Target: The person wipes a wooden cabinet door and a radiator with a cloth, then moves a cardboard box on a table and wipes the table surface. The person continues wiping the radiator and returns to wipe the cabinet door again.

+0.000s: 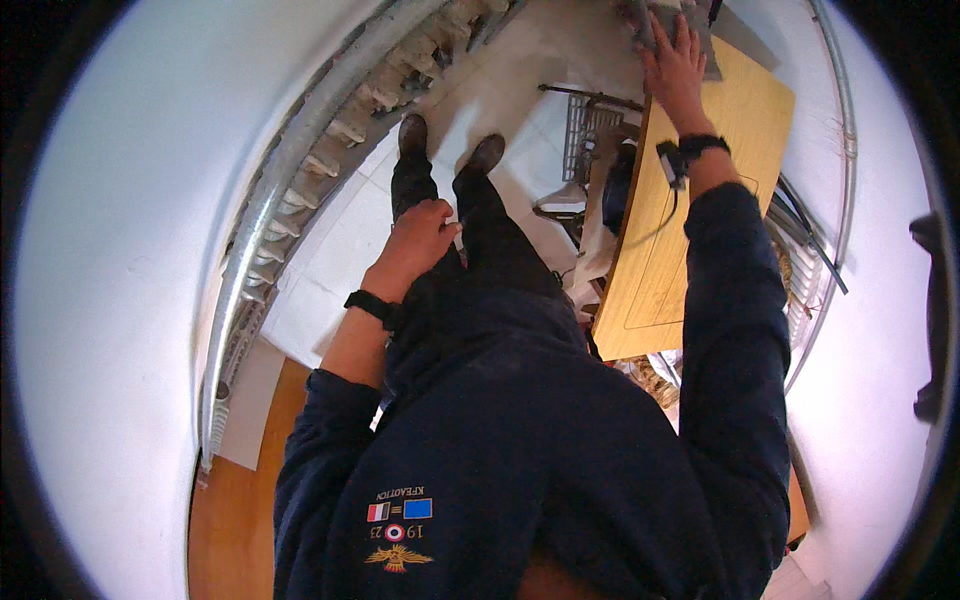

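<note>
My right hand (677, 79) reaches out at the top right, with its fingers stretched and a little apart over a grey cloth-like piece (709, 41). The fingertips touch it, but whether they grip it is unclear. That piece lies over the far end of a pale wooden panel (656, 277), partly cut off by the picture's edge. In front of my thighs hangs my left hand (421, 238), its fingers loosely curled. Nothing shows in it, though the palm and most fingertips are hidden. Both wrists wear black bands, and a small device with a cable sits at the right one.
A dusty metal pipe (251, 247) and a ribbed radiator (300, 199) run along the left wall. Beneath the panel, a dark metal grid (577, 135) and other items crowd the tiled floor (330, 262). Black rods (810, 232) and a thin wall pipe (847, 142) stand right of the panel.
</note>
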Tool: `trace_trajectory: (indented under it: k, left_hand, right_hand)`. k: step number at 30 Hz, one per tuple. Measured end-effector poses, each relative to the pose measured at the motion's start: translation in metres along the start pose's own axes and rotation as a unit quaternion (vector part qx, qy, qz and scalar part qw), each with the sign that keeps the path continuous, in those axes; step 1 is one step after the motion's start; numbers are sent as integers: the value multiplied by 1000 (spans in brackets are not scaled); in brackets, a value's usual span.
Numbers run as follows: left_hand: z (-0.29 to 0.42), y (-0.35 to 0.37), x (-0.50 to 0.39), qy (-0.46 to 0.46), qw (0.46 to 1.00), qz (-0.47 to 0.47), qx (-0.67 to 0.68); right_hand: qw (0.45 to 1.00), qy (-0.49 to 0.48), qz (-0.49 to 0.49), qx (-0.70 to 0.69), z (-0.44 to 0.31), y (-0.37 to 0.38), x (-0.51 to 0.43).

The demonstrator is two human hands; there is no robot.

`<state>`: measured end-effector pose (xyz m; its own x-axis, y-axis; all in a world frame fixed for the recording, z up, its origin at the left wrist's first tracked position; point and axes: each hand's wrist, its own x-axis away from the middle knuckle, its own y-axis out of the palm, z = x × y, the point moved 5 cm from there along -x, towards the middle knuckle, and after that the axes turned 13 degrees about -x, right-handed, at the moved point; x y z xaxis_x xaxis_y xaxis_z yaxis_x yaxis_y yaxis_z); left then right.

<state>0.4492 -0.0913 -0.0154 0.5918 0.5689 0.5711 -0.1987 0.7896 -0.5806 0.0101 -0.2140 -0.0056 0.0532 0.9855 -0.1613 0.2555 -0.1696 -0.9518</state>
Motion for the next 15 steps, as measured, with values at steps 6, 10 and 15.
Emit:
trace_trajectory:
  k: [6, 10, 15]
  left_hand:
    - [12, -13, -15, 20, 1000, -2, -1]
    - [22, -30, -32, 62, 998, -2, -33]
    - [35, -43, -50, 106, 991, -49, -65]
  right_hand:
    - [999, 25, -37, 20, 4, 2, 6]
    - [996, 60, -66, -16, -32, -17, 106]
    - [978, 163, -124, -43, -93, -43, 253]
